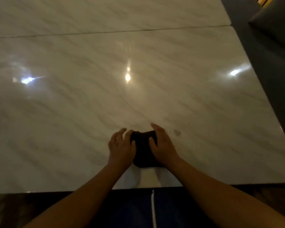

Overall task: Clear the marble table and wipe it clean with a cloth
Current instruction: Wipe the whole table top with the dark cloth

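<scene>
The room is dim, lit in a warm yellowish tone. Along the right side runs a dark grey upholstered seat (262, 51), with a grey cushion (276, 22) lying on it at the far right. A sliver of yellow wood (264, 0) shows in the far right corner. Dark brown floor (15, 209) lies at the near left.

Single head view, forward-down over table (89, 104) near edge, seemingly close.
</scene>
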